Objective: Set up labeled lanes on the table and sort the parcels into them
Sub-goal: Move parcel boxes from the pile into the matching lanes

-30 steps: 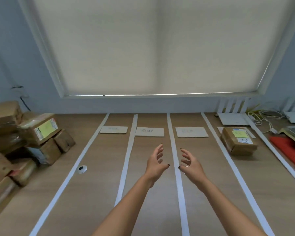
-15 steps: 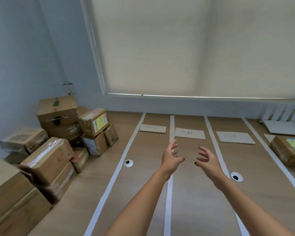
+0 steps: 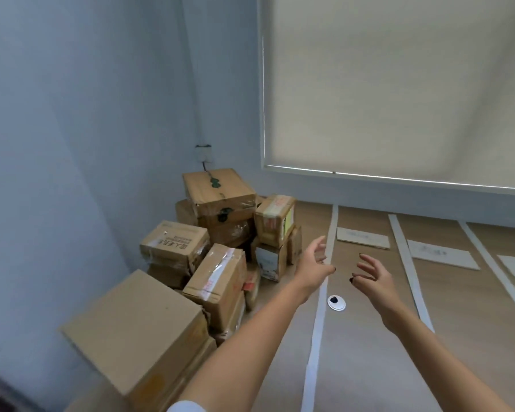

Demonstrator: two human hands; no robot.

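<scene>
lanes (image 3: 319,316) already taped on table (image 3: 369,367), label cards (image 3: 362,238) laid at far end. parcels (image 3: 217,275) heaped left of leftmost tape, unsorted. left hand (image 3: 312,264), right hand (image 3: 372,276) raised beside heap, fingers spread, nothing held.

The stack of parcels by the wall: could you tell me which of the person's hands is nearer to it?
Left. The left hand hovers beside the stack of parcels; the right hand is farther right.

Dim, soft daylight through drawn blind (image 3: 399,84), far right; thin bright strip under it. Left wall (image 3: 72,144) shadowed. Slight motion blur, perhaps. Wide-angle bending at edges.
</scene>
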